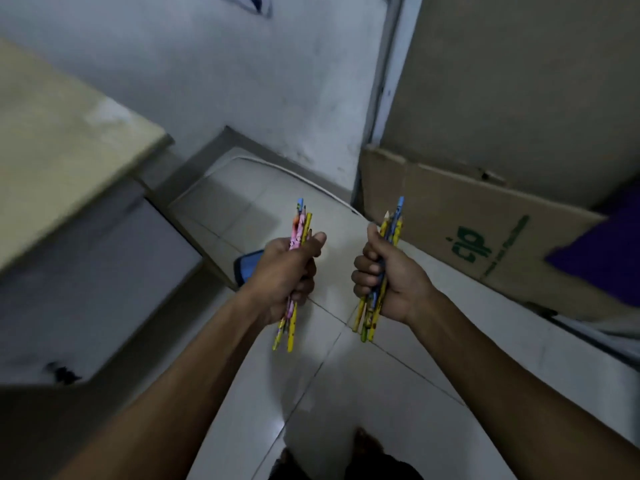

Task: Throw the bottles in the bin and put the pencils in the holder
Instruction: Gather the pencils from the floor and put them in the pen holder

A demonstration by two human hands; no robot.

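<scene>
My left hand [287,277] is clenched around a bundle of pink and yellow pencils [300,221] that stick out above and below the fist. My right hand [384,275] grips a second bundle of yellow and blue pencils [394,225], also held roughly upright. Both fists hang side by side over the tiled floor, a short gap apart. No bottle, bin or pencil holder is visible.
A beige table top [62,157] fills the left, blurred. A blue flat object [247,265] lies on the white tiled floor [311,393] behind my left hand. Flattened cardboard [485,230] leans at right against a wall. My feet show at the bottom.
</scene>
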